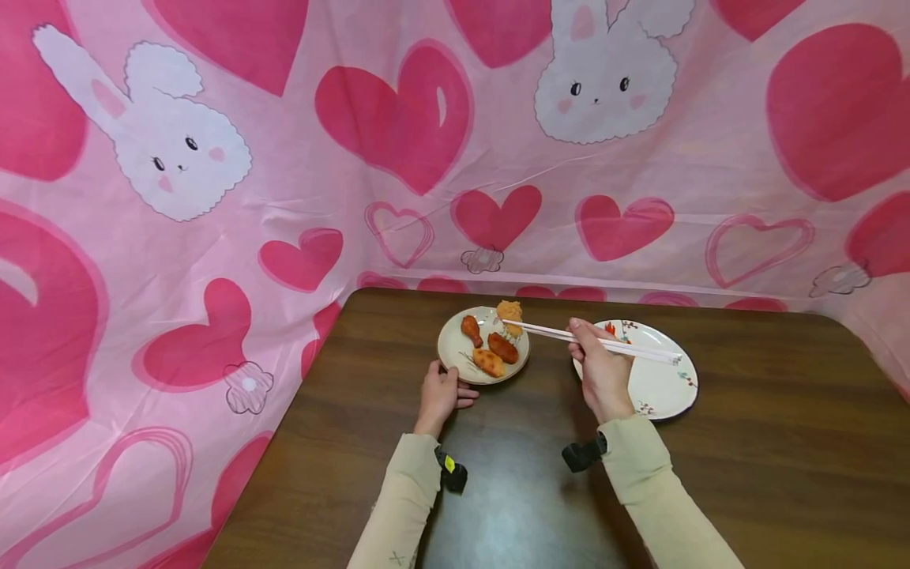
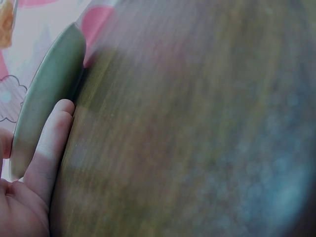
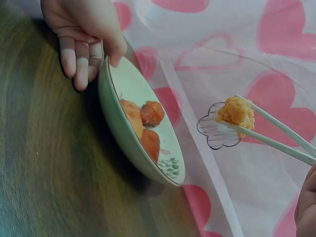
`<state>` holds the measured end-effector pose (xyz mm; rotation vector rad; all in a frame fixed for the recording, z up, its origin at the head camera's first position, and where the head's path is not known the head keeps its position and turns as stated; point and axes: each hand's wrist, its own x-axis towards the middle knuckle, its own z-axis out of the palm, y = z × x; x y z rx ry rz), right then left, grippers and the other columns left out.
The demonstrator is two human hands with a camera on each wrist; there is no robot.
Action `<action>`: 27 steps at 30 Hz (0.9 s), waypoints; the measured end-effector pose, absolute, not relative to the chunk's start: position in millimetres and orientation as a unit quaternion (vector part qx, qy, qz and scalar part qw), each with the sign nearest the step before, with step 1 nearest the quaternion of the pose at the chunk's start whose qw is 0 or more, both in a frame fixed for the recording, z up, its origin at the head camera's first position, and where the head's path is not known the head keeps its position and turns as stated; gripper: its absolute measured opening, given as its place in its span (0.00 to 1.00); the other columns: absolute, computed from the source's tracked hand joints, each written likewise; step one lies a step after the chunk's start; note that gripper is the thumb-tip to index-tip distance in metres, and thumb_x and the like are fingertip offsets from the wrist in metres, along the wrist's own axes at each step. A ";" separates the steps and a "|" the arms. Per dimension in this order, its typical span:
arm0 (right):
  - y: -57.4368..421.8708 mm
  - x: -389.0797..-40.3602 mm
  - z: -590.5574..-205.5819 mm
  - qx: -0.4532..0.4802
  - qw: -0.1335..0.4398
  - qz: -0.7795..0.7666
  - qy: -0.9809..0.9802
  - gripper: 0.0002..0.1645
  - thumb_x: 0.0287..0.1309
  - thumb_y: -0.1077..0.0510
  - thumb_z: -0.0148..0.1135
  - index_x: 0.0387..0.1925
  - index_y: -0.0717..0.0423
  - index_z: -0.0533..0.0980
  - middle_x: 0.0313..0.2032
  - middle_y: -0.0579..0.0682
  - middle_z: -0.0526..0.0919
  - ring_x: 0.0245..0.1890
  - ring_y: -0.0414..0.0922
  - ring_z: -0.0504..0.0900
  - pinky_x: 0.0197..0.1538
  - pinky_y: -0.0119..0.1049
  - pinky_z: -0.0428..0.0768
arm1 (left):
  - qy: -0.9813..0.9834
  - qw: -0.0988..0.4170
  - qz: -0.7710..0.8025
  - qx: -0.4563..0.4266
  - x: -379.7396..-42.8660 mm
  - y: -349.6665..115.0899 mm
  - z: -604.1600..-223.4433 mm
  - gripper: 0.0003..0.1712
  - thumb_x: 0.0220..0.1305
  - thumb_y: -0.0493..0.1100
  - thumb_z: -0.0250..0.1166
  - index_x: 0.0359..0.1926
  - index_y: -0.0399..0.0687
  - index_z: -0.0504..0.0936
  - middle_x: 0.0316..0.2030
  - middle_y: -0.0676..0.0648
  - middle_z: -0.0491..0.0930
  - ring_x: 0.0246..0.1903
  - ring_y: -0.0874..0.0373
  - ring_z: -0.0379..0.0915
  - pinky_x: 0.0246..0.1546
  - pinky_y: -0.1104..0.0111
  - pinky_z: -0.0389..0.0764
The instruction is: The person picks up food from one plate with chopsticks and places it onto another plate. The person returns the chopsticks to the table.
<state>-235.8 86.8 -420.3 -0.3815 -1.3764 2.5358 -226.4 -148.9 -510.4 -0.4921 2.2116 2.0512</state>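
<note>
My left hand (image 1: 437,397) grips the near left edge of a small round plate (image 1: 449,341). In the right wrist view its thumb lies over the rim, with the other fingers outside and below. On the plate lie a small drumstick (image 1: 471,329), a reddish-brown nugget-like piece (image 1: 503,348) and a golden-brown piece (image 1: 489,363). My right hand (image 1: 606,378) holds a pair of pale chopsticks (image 1: 547,330). Their tips pinch a crumbly golden fried piece (image 3: 237,112), raised above the plate's far right side.
A larger white oval plate (image 1: 664,395) with floral decoration sits to the right, partly behind my right hand. Both plates are on a dark wooden table (image 1: 512,490). A pink curtain (image 1: 398,182) with hearts and rabbits hangs along the table's back and left edges.
</note>
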 end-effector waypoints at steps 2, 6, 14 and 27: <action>90.2 -235.0 -419.1 -0.128 0.121 0.868 -0.465 0.09 0.55 0.66 0.67 0.23 0.52 0.85 0.22 0.45 0.87 0.13 0.34 0.77 0.20 0.19 0.77 | 0.723 0.041 0.671 -0.160 -226.1 -148.9 -510.0 0.28 0.73 0.43 0.44 0.69 0.39 0.54 0.36 0.36 0.81 0.29 0.51 0.86 0.29 0.63 0.88; 97.5 -235.0 -416.9 -0.117 0.134 0.870 -0.460 0.10 0.55 0.67 0.66 0.23 0.53 0.85 0.22 0.46 0.86 0.13 0.34 0.76 0.19 0.19 0.75 | 0.723 0.038 0.671 -0.159 -225.7 -148.7 -508.9 0.27 0.73 0.43 0.44 0.69 0.39 0.54 0.35 0.36 0.81 0.28 0.52 0.86 0.29 0.64 0.87; 115.6 -233.4 -412.9 -0.138 0.141 0.865 -0.460 0.07 0.54 0.65 0.67 0.24 0.53 0.85 0.21 0.46 0.86 0.14 0.34 0.76 0.19 0.19 0.76 | 0.724 0.040 0.668 -0.165 -225.3 -148.1 -507.8 0.27 0.73 0.43 0.45 0.69 0.40 0.55 0.35 0.36 0.80 0.28 0.52 0.86 0.29 0.64 0.87; 150.2 -227.1 -412.2 -0.167 0.168 0.883 -0.406 0.01 0.50 0.69 0.69 0.26 0.63 0.85 0.20 0.50 0.85 0.12 0.38 0.75 0.16 0.22 0.76 | 0.724 0.040 0.669 -0.161 -226.2 -149.8 -510.2 0.29 0.73 0.43 0.44 0.71 0.39 0.52 0.37 0.36 0.81 0.29 0.51 0.86 0.30 0.64 0.88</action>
